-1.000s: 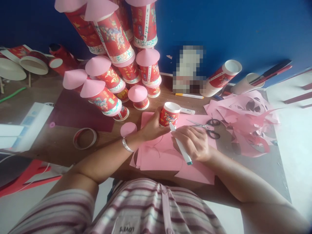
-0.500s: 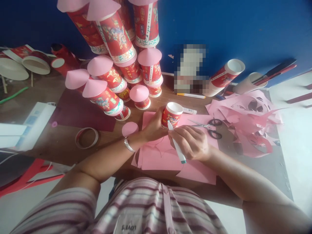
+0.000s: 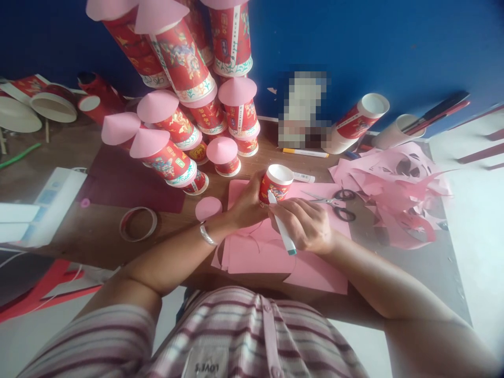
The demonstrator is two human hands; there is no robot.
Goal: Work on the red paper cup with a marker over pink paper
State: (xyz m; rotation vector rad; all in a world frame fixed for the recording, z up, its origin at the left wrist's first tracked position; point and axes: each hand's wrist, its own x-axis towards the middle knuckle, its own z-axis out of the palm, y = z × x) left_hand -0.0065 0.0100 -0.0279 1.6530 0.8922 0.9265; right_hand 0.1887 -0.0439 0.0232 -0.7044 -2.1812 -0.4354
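My left hand (image 3: 252, 205) is wrapped round a red printed paper cup (image 3: 277, 184) with a white rim, its open end facing up. In my right hand (image 3: 307, 223) is a white marker (image 3: 282, 228) with a teal end, slanted so that its upper end is at the cup's printed side. Whether the tip touches the cup, I cannot tell. Both hands are above pink paper sheets (image 3: 255, 257). A pair of scissors (image 3: 334, 202) with dark handles lies right of my right hand, and a small pink paper disc (image 3: 208, 209) lies left of the cup.
Stacked red cups with pink cone roofs (image 3: 185, 63) tower at the back left. Pink paper scraps (image 3: 394, 194) are heaped at the right, near a pen cup (image 3: 397, 131). A tape roll (image 3: 137, 224) lies left, and a yellow-ended marker (image 3: 305, 153) lies by the wall.
The whole view has shifted slightly. My right hand and the marker have moved a little up and left against the cup, which stays in my left hand.
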